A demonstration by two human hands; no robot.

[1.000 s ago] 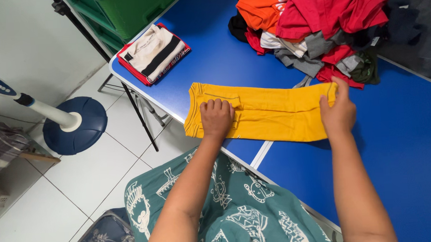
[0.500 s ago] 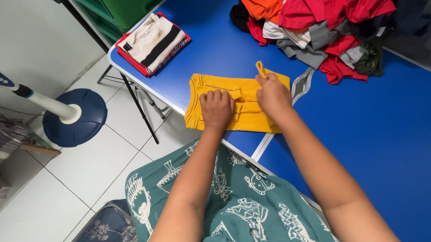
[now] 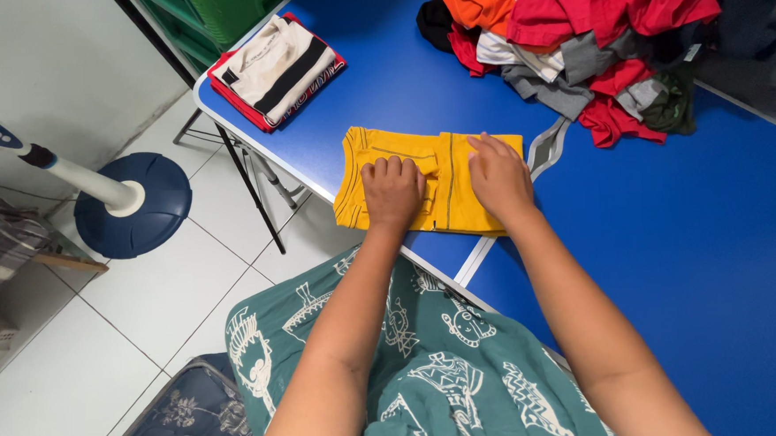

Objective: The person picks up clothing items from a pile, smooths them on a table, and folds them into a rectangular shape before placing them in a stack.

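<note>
A yellow garment [image 3: 442,153] lies folded into a compact rectangle near the front edge of the blue table [image 3: 672,230]. My left hand [image 3: 393,191] rests on its left half with the fingers curled down onto the cloth. My right hand [image 3: 497,175] lies flat on its right half, fingers spread and pressing the fold. Neither hand lifts the garment off the table.
A heap of red, orange, grey and dark clothes [image 3: 591,39] fills the far side of the table. A folded stack of clothes [image 3: 276,66] sits at the far left corner. A fan's blue base [image 3: 131,205] stands on the white tiled floor at left.
My right hand carried the garment's right end over to the left, folding the long yellow strip in half. It now presses flat on the folded cloth. My left hand stayed put.
</note>
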